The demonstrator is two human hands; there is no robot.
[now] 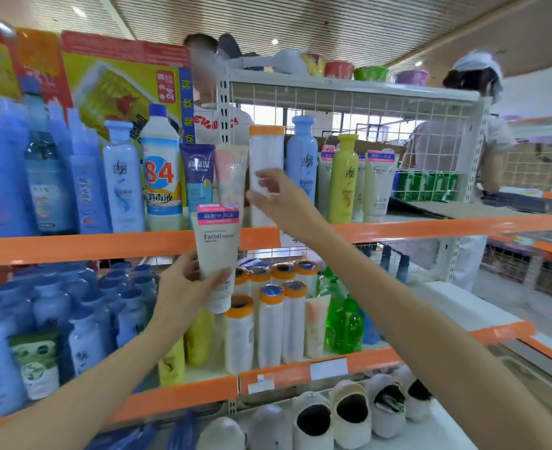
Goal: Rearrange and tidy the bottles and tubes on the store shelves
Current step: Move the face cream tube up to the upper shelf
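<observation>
The left hand (192,280) grasps a white facial cleanser tube (218,254) near its lower cap end, holding it upright in front of the orange edge of the upper shelf (83,246), with its pink crimped end upward. The right hand (273,198) reaches up to a white bottle with an orange cap (266,151) standing on that shelf, fingers curled around its front; the picture is blurred there, so how firm the grip is cannot be told. Left of this bottle stand a pink tube (231,172), a dark blue tube (197,173) and a bottle marked 84 (161,170). To its right stand a pale blue bottle (302,157) and a yellow bottle (343,180). More orange-capped white bottles (269,323) fill the lower shelf (177,394).
</observation>
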